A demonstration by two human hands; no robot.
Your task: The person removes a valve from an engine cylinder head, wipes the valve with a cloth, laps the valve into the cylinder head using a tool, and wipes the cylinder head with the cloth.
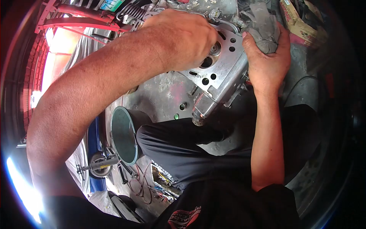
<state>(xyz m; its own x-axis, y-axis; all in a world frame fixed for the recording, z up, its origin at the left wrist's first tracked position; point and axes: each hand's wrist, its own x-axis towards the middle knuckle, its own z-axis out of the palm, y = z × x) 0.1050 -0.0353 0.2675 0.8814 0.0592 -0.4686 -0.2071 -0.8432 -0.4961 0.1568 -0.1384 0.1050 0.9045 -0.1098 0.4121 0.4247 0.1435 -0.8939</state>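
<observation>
A metal cylinder head (225, 68) lies tilted before me, with round holes and a valve seat on its flat face. My left hand (181, 38) reaches across it from the left, its back towards me. Its fingers are curled closed over the face, and what they hold is hidden. In my right hand (268, 70) is a crumpled grey rag (263, 28), gripped between thumb and fingers at the head's right edge.
A dark green bucket (124, 135) stands at the left on the stained concrete floor (160, 95). Beyond it lie a wheeled tool, hoses and an open box of tools (164, 177). A torn yellow carton (299, 23) sits at upper right. A red metal frame (80, 17) rises at upper left.
</observation>
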